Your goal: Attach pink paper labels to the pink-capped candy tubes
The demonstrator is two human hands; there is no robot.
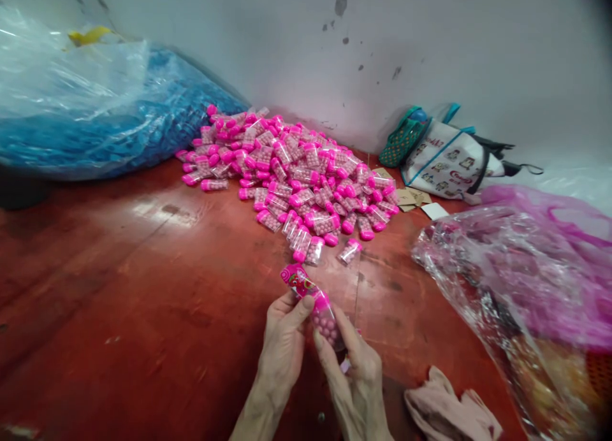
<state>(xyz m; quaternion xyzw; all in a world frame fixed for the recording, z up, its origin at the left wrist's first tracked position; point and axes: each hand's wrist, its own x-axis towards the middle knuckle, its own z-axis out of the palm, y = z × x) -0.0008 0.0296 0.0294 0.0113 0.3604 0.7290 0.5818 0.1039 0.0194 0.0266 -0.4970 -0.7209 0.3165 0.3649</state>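
Just in front of me, my right hand [351, 364] grips a small clear bottle [326, 325] of pink round candies with a pink cap. The bottle is tilted, its capped end pointing up and left. My left hand [285, 336] pinches a printed pink label [297, 280] at that end, thumb on top. Label and cap touch; whether the label is stuck on, I cannot tell. Past my hands lies a large heap of similar pink-capped bottles [306, 167] on the red surface [191, 301]. A single bottle [350, 251] lies at the near edge of the heap.
A big clear bag of blue items [143, 119] rests against the wall at left. Toward the right are a white printed bag [442, 157], cardboard pieces [412, 197] and clear and pink plastic bags [530, 256]. A pale pink cloth [449, 409] lies near me.
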